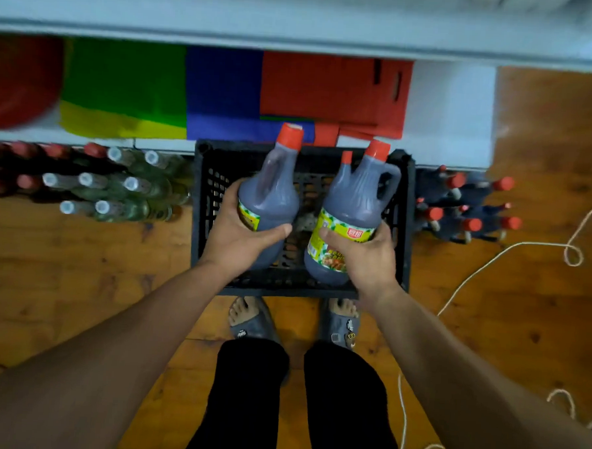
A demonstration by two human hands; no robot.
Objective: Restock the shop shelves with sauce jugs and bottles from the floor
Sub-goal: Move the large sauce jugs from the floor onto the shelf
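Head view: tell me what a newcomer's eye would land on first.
At centre, the left hand grips the left jug and the right hand grips the right jug. Both jugs are dark with red caps and are held over the black crate on the wooden floor. Behind them, bright coloured bags lie on the low shelf. Clear bottles sit left of the crate and dark red-capped bottles sit to its right.

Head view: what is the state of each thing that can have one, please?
Black crate: open-topped, on the floor.
Left jug: capped, gripped by left hand, over the crate.
Right jug: capped, gripped by right hand, over the crate.
Clear bottles: capped, standing on the floor.
Dark bottles: red-capped, standing on the floor.
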